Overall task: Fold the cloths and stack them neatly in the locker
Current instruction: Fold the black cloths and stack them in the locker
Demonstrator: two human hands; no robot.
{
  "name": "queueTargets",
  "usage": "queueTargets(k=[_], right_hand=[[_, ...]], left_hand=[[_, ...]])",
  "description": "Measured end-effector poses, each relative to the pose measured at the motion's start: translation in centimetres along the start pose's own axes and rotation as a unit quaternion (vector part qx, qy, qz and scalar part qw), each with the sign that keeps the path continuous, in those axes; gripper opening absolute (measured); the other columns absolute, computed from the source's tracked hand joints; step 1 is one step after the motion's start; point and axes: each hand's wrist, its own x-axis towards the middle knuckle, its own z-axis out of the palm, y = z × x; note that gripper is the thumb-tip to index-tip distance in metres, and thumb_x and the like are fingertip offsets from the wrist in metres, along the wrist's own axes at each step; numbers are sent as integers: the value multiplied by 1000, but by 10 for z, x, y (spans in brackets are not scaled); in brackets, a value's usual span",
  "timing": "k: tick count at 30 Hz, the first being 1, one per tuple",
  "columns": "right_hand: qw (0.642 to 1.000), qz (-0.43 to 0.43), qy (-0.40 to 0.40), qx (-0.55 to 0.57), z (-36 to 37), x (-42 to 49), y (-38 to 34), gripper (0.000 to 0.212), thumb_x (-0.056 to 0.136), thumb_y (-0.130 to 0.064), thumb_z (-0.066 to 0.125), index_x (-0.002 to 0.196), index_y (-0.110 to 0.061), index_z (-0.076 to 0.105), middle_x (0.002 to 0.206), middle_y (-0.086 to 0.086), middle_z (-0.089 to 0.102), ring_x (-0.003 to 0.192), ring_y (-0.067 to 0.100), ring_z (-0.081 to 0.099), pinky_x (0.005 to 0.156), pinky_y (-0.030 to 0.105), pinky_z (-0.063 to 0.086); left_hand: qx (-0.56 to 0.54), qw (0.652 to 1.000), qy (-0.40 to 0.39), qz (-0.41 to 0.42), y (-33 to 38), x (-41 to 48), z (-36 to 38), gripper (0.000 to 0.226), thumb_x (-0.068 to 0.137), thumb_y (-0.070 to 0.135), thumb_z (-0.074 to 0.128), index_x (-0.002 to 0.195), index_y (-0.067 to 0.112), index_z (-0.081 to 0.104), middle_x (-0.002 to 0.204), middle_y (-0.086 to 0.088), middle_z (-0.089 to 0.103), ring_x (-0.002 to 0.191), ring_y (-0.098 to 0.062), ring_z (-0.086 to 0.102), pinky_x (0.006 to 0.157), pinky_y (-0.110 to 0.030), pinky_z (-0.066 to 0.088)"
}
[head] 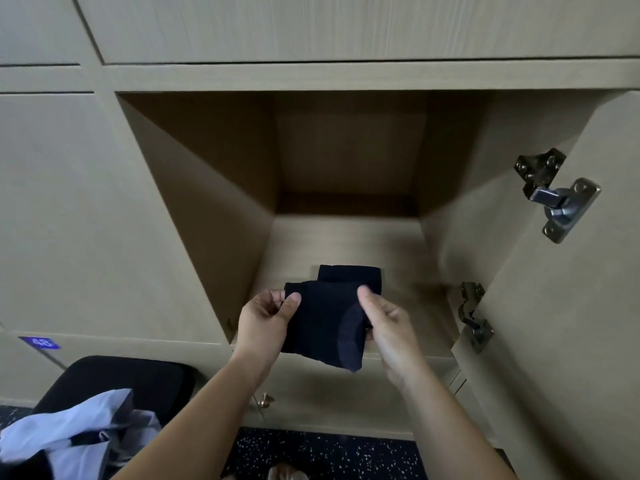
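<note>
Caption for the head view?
Left hand and right hand pinch a dark cloth at the open locker; another cloth lies inside.

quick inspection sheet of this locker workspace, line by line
surface: locker floor, pale wood.
job's things: folded dark cloth lies near the front of the locker floor; second dark cloth held in front of the opening; pale cloths heaped unfolded on a black seat, lower left.
clutter: nothing seen
hands: left hand and right hand each pinch one side of the second dark cloth between thumb and fingers.
cables: nothing seen
surroundings: locker door open at right with two metal hinges; number tag; speckled dark floor.
</note>
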Motion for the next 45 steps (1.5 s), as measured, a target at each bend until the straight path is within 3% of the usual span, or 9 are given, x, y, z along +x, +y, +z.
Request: queueTargets(k=[3,7,12,17,22,26,32,41,45], right_hand=[[999,-38,14,-6,-2,8,10,46,92,-29,61,79,13,48,71,10,52,70,21,48,66,30,38],[989,-86,93,-78,-1,23,15,38,96,-23,59,69,3,50,57,0,47,53,7,40,53,23,35],[995,-55,60,-52,-10,33,17,41,92,-28,64,72,6,53,61,5,45,54,11,42,49,18,35],[998,-30,42,-44,-21,41,20,20,92,-6,61,76,6,63,52,2,53,44,8,48,41,16,37],[988,-61,91,-106,-26,75,-2,22,90,-12,66,68,-11,64,61,-4,63,56,4,57,56,18,45],[977,-36,119,-173,-30,96,-3,31,87,-23,71,60,-14,58,61,-4,61,63,13,55,66,30,44],[965,-11,139,-221,-34,101,20,34,85,-28,73,59,-12,58,59,-3,59,61,17,54,62,31,41],[956,-4,155,-249,-31,100,37,32,86,-28,72,59,-19,58,58,-7,59,58,13,53,55,27,38],[944,-3,159,-289,-31,101,40,26,86,-34,71,66,-22,60,65,-5,63,62,14,57,54,25,38]], left_hand=[[15,1000,1,3,-6,9,6,19,95,24,62,93,5,66,88,-8,72,80,-19,65,65,-32,57],[57,998,24,29,-14,25,19,17,93,26,65,89,9,65,86,-7,73,82,-23,67,76,-41,56],[56,997,46,33,-11,43,30,14,94,25,63,87,13,61,84,-2,69,77,-15,62,67,-30,52],[51,999,-7,8,0,57,37,24,92,31,65,108,14,59,99,-1,68,86,-14,64,64,-24,51],[18,994,-104,-28,26,78,42,53,88,7,69,131,26,43,113,-7,60,101,-21,62,69,-22,49],[51,994,-92,-16,26,98,51,48,88,4,68,126,24,48,116,-11,59,99,-20,62,74,-23,51],[71,994,-77,-16,-7,105,54,42,89,5,68,122,24,49,113,-11,63,94,-17,63,63,-18,48],[88,994,-69,-19,-30,113,55,41,86,5,71,115,25,50,116,-14,63,107,-25,63,93,-36,53],[90,994,-62,-14,-35,116,55,41,85,6,73,115,24,51,113,-14,65,104,-25,65,92,-38,55]])
